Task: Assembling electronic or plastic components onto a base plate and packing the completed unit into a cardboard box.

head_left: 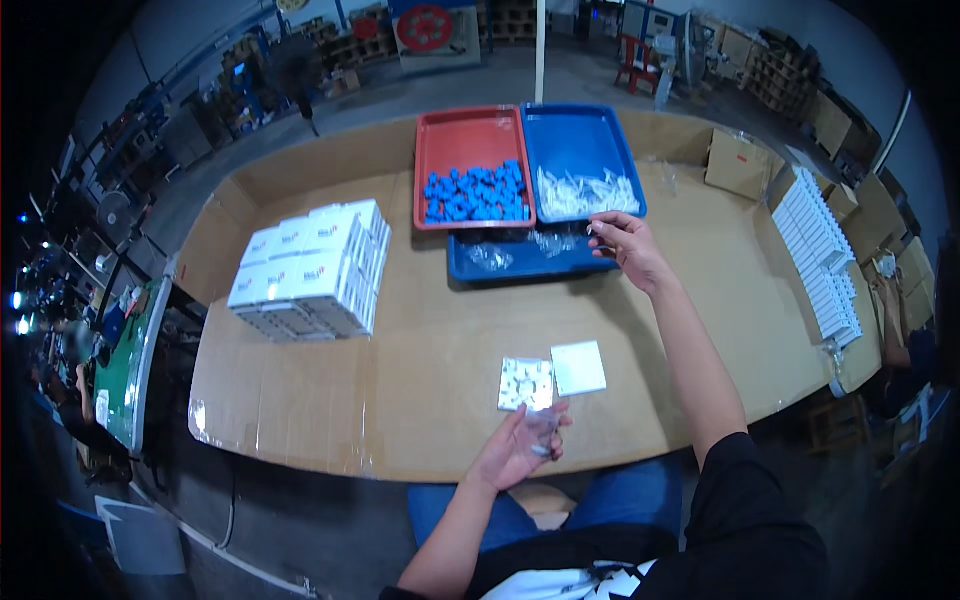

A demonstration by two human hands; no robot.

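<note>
My left hand (508, 452) is curled palm up near the table's front edge, around a small clear plastic bag (541, 428). A small pale piece seems to lie in that bag. Just beyond it are a square white plate with metallic fittings (524, 380) and a plain white square plate (579, 368), side by side. My right hand (628, 248) is raised by the near rim of the blue tray (575, 122) of small white pieces (588, 192). Its thumb and fingers pinch a small whitish piece (592, 228), too small to name.
A red tray (467, 133) of small blue parts (476, 193) adjoins the blue tray. Below both is another blue tray (530, 268) with clear bags. White boxes (305, 265) are stacked at left; white cartons (818, 255) line the right. Cardboard walls (330, 158) edge the table. Other people work at both sides.
</note>
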